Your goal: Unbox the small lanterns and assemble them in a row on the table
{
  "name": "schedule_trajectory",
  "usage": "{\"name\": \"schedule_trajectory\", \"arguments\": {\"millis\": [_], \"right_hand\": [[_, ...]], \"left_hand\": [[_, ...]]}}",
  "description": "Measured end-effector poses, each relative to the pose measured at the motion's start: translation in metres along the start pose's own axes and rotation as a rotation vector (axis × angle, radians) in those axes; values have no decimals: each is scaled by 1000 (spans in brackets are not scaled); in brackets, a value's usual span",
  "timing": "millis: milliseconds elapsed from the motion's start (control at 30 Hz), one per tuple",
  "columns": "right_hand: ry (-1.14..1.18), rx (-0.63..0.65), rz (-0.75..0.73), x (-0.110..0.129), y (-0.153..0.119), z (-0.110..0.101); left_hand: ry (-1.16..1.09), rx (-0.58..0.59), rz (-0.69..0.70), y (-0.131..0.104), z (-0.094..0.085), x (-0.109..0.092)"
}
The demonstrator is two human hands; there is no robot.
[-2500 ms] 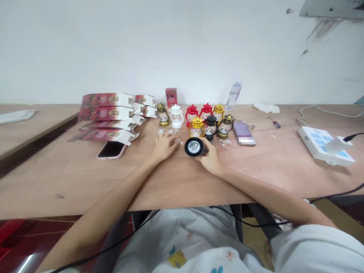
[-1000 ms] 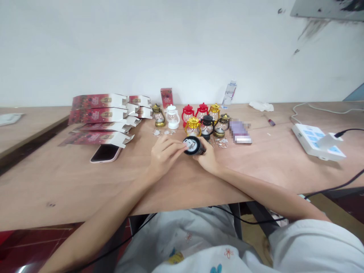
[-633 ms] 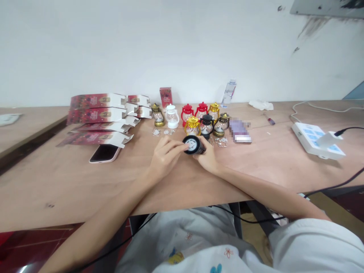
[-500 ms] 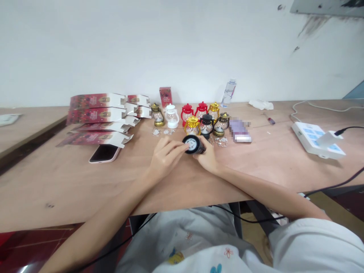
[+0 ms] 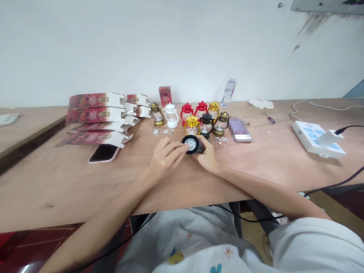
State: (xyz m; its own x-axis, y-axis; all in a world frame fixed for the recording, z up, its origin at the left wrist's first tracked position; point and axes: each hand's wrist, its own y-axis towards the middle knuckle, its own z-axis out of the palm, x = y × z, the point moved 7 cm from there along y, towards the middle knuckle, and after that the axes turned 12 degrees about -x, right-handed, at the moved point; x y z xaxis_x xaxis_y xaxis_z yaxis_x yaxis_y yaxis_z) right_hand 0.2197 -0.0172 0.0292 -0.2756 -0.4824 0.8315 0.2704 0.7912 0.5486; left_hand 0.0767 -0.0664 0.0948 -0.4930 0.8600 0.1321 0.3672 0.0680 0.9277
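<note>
A black lantern (image 5: 200,145) lies on its side in my right hand (image 5: 209,157), its round base with a pale centre turned toward me. The fingers of my right hand wrap round its body. My left hand (image 5: 165,156) touches the pale centre of the base with its fingertips; the fingers are close together, and whether they pinch a small part cannot be made out. Just behind stand small lanterns: a gold one (image 5: 192,124), a black one (image 5: 206,123), a bronze one (image 5: 221,124) and red ones (image 5: 187,112).
Flat red boxes (image 5: 96,114) are stacked at the left, above a phone (image 5: 104,153). Small metal parts (image 5: 221,141) lie by the lanterns. A bottle (image 5: 229,92) stands by the wall, and a power strip (image 5: 317,140) is at the right.
The hands and the black lantern stay in nearly the same place. My left fingers have shifted very slightly at the base.
</note>
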Motion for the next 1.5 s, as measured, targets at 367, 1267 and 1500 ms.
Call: {"name": "schedule_trajectory", "arguments": {"millis": [367, 1267, 1500], "right_hand": [[-11, 0, -10, 1, -1, 0], [35, -11, 0, 0, -2, -2], [8, -10, 23, 0, -2, -3]], "left_hand": [[21, -38, 27, 3, -3, -2], [122, -6, 158, -1, 3, -4], [141, 7, 167, -4, 5, -3]]}}
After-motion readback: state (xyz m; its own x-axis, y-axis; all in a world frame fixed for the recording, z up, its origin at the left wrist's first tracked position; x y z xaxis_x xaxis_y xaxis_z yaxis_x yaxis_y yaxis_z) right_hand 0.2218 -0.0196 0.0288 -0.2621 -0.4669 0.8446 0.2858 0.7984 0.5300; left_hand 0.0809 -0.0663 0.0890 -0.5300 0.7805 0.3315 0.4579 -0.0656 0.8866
